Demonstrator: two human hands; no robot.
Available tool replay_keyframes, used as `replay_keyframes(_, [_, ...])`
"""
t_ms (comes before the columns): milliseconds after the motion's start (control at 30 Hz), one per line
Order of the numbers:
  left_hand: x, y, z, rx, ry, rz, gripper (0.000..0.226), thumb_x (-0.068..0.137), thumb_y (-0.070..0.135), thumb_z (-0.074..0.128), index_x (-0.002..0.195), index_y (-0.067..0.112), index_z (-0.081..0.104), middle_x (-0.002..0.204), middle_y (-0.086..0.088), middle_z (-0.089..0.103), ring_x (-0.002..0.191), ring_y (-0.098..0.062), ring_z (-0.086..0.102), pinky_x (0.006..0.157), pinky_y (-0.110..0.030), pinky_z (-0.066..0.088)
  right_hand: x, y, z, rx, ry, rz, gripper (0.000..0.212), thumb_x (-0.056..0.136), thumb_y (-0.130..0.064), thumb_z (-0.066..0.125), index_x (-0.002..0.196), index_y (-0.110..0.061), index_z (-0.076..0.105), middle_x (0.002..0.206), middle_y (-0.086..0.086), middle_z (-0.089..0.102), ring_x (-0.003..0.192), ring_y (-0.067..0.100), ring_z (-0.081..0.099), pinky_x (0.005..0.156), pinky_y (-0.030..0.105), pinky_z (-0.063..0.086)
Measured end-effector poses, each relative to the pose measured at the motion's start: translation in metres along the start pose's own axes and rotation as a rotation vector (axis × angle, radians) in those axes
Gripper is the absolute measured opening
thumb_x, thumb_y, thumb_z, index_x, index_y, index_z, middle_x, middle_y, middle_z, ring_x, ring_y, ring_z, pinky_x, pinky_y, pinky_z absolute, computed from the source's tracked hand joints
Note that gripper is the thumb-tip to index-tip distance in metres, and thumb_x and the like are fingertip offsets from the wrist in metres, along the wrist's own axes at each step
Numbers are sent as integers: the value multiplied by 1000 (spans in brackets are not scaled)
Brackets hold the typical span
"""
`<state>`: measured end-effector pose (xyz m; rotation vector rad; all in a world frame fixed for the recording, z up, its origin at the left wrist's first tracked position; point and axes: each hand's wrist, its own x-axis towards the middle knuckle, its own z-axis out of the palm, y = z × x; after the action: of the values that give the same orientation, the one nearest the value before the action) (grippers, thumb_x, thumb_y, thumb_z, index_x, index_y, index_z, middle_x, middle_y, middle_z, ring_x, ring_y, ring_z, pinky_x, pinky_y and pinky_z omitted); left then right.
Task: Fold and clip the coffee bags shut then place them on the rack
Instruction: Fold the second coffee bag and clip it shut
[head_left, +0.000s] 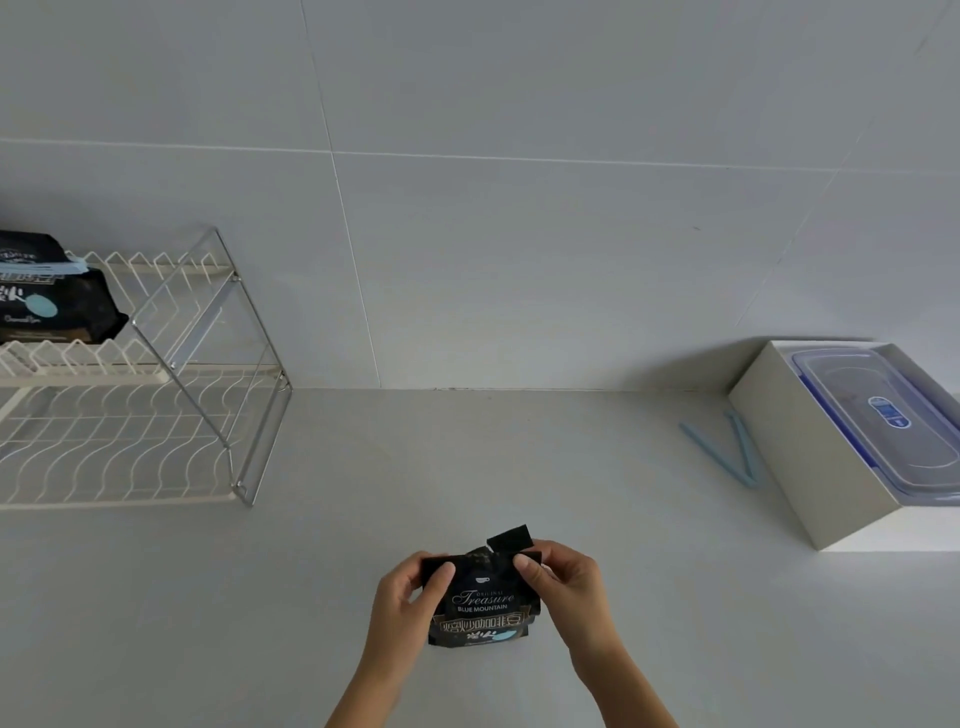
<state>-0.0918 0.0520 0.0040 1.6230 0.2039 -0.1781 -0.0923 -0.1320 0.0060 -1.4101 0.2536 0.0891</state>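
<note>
A black coffee bag (483, 608) stands upright on the white counter near the front middle. My left hand (410, 597) pinches its top left corner and my right hand (561, 577) pinches its top right corner, where a flap sticks up. A light blue clip (727, 452) lies open in a V on the counter at the right, apart from both hands. On the upper shelf of the white wire rack (156, 410) at the left lies another black coffee bag (52, 301) with a blue clip (47, 267) across its top.
A white box (795, 447) holding a clear lidded plastic container (883, 415) stands at the right against the tiled wall. The rack's lower shelf shows bare wire.
</note>
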Motion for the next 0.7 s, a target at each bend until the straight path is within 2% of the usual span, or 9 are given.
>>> replay_keyframes(100, [-1, 2, 3, -1, -13, 14, 16, 82, 34, 63, 81, 20, 71, 83, -2, 74, 84, -18, 67, 70, -28, 52, -1, 1, 2, 55, 41, -10, 13, 82, 3, 65, 73, -3, 72, 73, 8, 75, 68, 15, 69, 57, 21, 53])
replay_keyframes(200, [3, 4, 5, -40, -8, -22, 9, 87, 24, 63, 89, 30, 70, 122, 12, 61, 111, -7, 57, 95, -32, 47, 0, 2, 4, 90, 60, -10, 13, 82, 4, 65, 75, -4, 71, 69, 7, 72, 66, 14, 67, 56, 21, 52])
replay_keyframes(267, [6, 5, 4, -33, 1, -62, 14, 87, 19, 62, 92, 31, 66, 130, 11, 53, 121, -10, 50, 102, -34, 42, 2, 2, 3, 100, 66, -7, 13, 81, 5, 66, 75, -6, 70, 68, 5, 71, 65, 13, 65, 55, 20, 52])
replay_keyframes(367, [4, 6, 3, -20, 18, -33, 12, 87, 20, 62, 93, 28, 68, 130, 16, 54, 122, -5, 48, 101, -30, 41, 4, 2, 2, 66, 50, 5, 8, 81, 0, 68, 74, -5, 69, 74, 5, 72, 68, 13, 67, 57, 18, 52])
replay_keyframes(433, [3, 3, 5, -7, 13, -1, 15, 88, 20, 62, 100, 23, 70, 126, 20, 58, 122, 1, 47, 102, -30, 40, 3, 6, -1, 12, 65, 16, 10, 81, -5, 69, 71, -6, 68, 93, 5, 72, 75, 7, 69, 60, 15, 52])
replay_keyframes(500, [2, 0, 6, -42, -8, -34, 16, 88, 17, 61, 100, 22, 71, 109, 10, 71, 112, -5, 58, 95, -32, 46, 4, 12, -4, -62, 100, 10, 23, 82, -8, 70, 61, -15, 63, 107, 2, 66, 79, -1, 66, 64, 18, 54])
replay_keyframes(533, [1, 0, 7, -66, -8, -60, 14, 88, 16, 61, 96, 20, 72, 100, 3, 75, 102, -11, 65, 88, -32, 50, 4, 15, -6, -100, 104, 3, 28, 82, -8, 70, 58, -18, 60, 106, 3, 65, 80, 3, 66, 68, 25, 55])
replay_keyframes(600, [3, 1, 8, -45, -3, -49, 11, 89, 16, 60, 88, 18, 71, 85, -2, 75, 84, -16, 69, 73, -28, 54, 6, 18, -8, -191, 122, -28, 29, 83, -11, 70, 58, -16, 57, 83, 4, 67, 76, 15, 62, 73, 37, 51])
replay_keyframes(700, [9, 3, 10, -4, -6, -19, 17, 90, 17, 58, 77, 19, 68, 70, 2, 71, 68, -9, 66, 57, -18, 51, 13, 16, -7, -307, 162, -64, 35, 82, -18, 71, 53, -24, 51, 58, -12, 53, 66, 11, 52, 65, 28, 42])
